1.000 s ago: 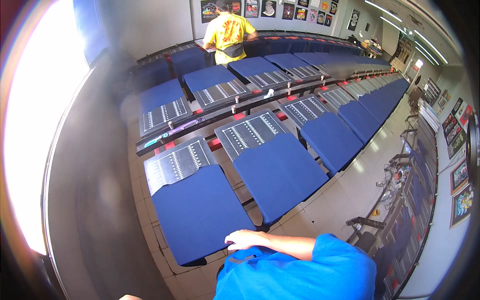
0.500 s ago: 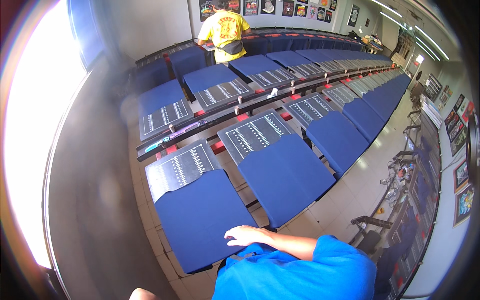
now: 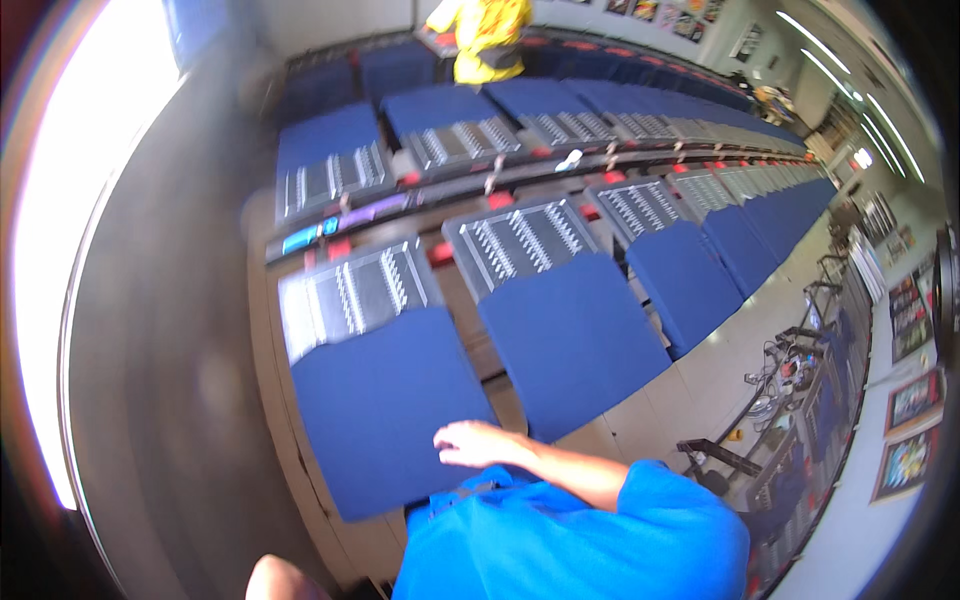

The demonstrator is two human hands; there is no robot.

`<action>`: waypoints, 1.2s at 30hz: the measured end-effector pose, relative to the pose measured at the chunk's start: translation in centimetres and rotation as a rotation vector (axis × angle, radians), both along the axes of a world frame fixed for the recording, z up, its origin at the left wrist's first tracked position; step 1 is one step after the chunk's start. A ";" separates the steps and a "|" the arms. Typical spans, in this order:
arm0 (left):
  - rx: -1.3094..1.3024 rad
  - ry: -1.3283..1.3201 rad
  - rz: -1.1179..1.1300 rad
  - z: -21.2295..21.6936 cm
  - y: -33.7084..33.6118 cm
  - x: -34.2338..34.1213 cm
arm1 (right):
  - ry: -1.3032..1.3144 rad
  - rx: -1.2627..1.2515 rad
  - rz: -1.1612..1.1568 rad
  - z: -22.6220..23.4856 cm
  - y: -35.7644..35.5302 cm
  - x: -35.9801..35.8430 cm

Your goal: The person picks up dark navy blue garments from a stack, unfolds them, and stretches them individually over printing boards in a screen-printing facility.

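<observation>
Right hand's fingers (image 3: 446,439), slightly blurred: loosely bent, a little apart, pinching nothing visible. Right hand (image 3: 475,445) over near right corner of closest blue cloth (image 3: 385,410); contact cannot be told. Cloth lies flat over near part of grey board (image 3: 365,300), white markings bare at far end. Left arm (image 3: 280,582): rounded patch of skin at lower edge; finger state cannot be told. Just right, second blue cloth (image 3: 575,345). Beyond boards, rail with turquoise tool (image 3: 310,236). Farther back, co-worker in yellow shirt (image 3: 490,25).
</observation>
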State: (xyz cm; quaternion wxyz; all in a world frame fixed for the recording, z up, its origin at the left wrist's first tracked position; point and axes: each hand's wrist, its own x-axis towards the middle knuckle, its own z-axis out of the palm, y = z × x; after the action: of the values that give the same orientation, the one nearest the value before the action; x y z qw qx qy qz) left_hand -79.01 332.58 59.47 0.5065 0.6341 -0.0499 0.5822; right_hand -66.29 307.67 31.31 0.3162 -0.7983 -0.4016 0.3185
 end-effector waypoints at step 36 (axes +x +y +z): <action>-1.234 1.117 -0.461 -46.6 13.0 -9.6 | -0.430 0.041 0.508 -6.9 8.5 -6.0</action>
State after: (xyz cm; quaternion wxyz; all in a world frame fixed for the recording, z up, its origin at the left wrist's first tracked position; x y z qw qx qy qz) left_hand -88.65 345.54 12.87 0.8162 0.4128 0.4042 -0.0090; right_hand -72.33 316.20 24.45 0.1509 -0.7152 -0.6515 0.2034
